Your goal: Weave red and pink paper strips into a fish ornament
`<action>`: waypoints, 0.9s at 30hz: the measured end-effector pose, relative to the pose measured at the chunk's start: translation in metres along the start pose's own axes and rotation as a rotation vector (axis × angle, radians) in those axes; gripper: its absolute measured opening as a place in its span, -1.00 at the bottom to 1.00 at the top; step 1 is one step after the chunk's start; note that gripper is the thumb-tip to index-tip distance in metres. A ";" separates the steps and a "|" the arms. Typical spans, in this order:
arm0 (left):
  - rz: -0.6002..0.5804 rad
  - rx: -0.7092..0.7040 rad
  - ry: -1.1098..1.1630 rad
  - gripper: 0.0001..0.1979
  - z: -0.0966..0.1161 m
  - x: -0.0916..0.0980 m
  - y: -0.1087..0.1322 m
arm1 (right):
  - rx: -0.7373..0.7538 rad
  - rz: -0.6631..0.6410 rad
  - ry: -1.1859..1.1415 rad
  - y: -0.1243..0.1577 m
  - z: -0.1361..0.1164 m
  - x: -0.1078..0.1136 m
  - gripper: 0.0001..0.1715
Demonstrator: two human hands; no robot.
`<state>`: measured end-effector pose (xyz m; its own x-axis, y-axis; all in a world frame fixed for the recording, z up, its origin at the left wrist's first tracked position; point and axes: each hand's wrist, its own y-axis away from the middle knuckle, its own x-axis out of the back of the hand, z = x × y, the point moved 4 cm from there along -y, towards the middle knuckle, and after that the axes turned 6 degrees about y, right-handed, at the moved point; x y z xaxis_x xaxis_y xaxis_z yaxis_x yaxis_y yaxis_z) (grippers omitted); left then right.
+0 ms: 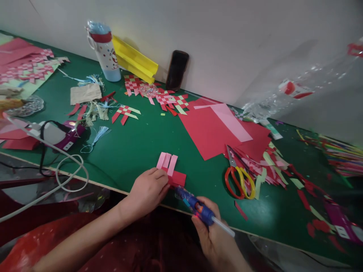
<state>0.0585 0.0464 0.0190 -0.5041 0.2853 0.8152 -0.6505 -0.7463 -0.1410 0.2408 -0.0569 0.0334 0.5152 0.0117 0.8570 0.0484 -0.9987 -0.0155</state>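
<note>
My right hand (pixel 217 230) is wrapped round a blue hot glue gun (pixel 198 207), with a whitish glue stick (pixel 225 227) poking out of its back end. The gun's nozzle points left, close to the red strips. At the table's front edge, my left hand (pixel 150 187) is closed on a small piece made of pink paper strips (pixel 167 160) and red paper strips (pixel 180 178). Three pink strips stick out beyond the fingers, and red ones show to their right. My fingers hide the piece's left part. I cannot tell whether the nozzle touches the paper.
Scissors (pixel 239 181) and paper scraps (pixel 272 166) lie right, beside red sheets (pixel 204 128). Woven paper pieces (pixel 124 113), tassels (pixel 99 138), a tumbler (pixel 107 56), a phone (pixel 177 70) and a plastic bottle (pixel 295 88) are farther back. A white cable (pixel 72 175) loops over the left edge.
</note>
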 end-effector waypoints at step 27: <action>0.028 -0.022 -0.007 -0.80 -0.001 -0.001 -0.001 | -0.048 0.034 -0.023 -0.003 -0.003 0.012 -0.75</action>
<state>0.0589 0.0476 0.0177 -0.5182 0.2605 0.8146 -0.6489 -0.7402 -0.1761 0.2441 -0.0536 0.0458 0.5353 -0.0217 0.8444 -0.0103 -0.9998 -0.0192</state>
